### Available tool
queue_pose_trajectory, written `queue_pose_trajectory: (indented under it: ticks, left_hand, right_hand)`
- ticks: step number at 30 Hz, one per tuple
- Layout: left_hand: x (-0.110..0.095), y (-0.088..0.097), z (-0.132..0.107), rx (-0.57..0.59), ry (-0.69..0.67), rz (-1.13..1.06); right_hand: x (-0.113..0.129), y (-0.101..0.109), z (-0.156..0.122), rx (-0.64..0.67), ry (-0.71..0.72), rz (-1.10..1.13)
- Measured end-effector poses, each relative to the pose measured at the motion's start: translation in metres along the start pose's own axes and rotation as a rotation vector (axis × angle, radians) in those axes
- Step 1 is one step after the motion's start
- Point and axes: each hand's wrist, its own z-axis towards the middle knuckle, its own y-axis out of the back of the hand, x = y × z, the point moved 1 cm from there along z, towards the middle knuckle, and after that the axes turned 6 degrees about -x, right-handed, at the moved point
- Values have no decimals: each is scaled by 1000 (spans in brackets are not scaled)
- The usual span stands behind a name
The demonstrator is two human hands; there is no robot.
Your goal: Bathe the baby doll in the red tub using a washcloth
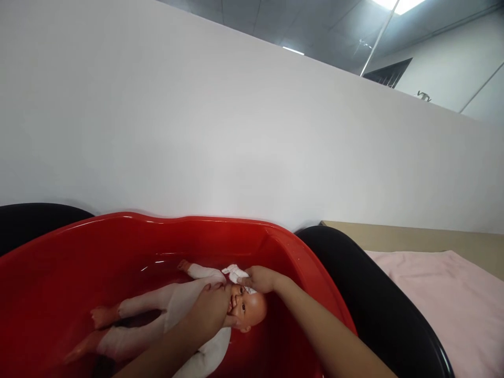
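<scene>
A baby doll (252, 308) in white clothing lies on its back in a red tub (307, 262), its head to the right and its bare feet to the left. My left hand (214, 307) grips the doll at the upper chest and neck, with part of the fingers hidden behind its chin and cheek. In my right hand (262, 278), a small white cloth (235, 272) is pinched and pressed against the side of the doll's forehead near the eye. Both forearms reach in over the tub's near side.
Black rounded surfaces flank the tub, one at the left (35, 226) and another black surface (354, 283) at the right. A pink cloth (449, 299) covers a surface on the far right, beside a beige board (409, 239). Behind the tub rises a white partition (220, 115).
</scene>
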Motion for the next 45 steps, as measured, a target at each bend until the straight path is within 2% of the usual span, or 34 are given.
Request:
queue_pose_trajectory:
  ticks: [3, 7, 13, 16, 19, 24, 27, 31, 36, 45]
  left_hand:
    - [-2, 2, -2, 21, 13, 3]
    - [-1, 1, -1, 7, 1, -25]
    - [0, 0, 1, 38, 10, -16]
    - [-2, 3, -1, 56, 8, -5]
    - [-2, 4, -3, 25, -1, -3]
    - [2, 0, -2, 16, -11, 7]
    - [1, 0, -1, 4, -6, -2]
    - [3, -3, 0, 7, 7, 8]
    - [7, -7, 0, -39, -10, -48]
    - [8, -9, 2, -26, 4, -13]
  right_hand:
    - [1, 0, -1, 27, 54, 61]
    - [0, 0, -1, 13, 23, -2]
    - [-1, -2, -1, 10, 62, -46]
    - [-2, -2, -1, 39, 111, 13]
    - [-5, -1, 0, 4, 76, -28]
    - [-7, 1, 2, 50, 101, 71]
    - [-6, 2, 2, 25, 57, 53]
    - [-4, 1, 1, 51, 68, 68]
    - [-9, 0, 3, 6, 20, -33]
    - [-12, 0, 4, -2, -4, -96]
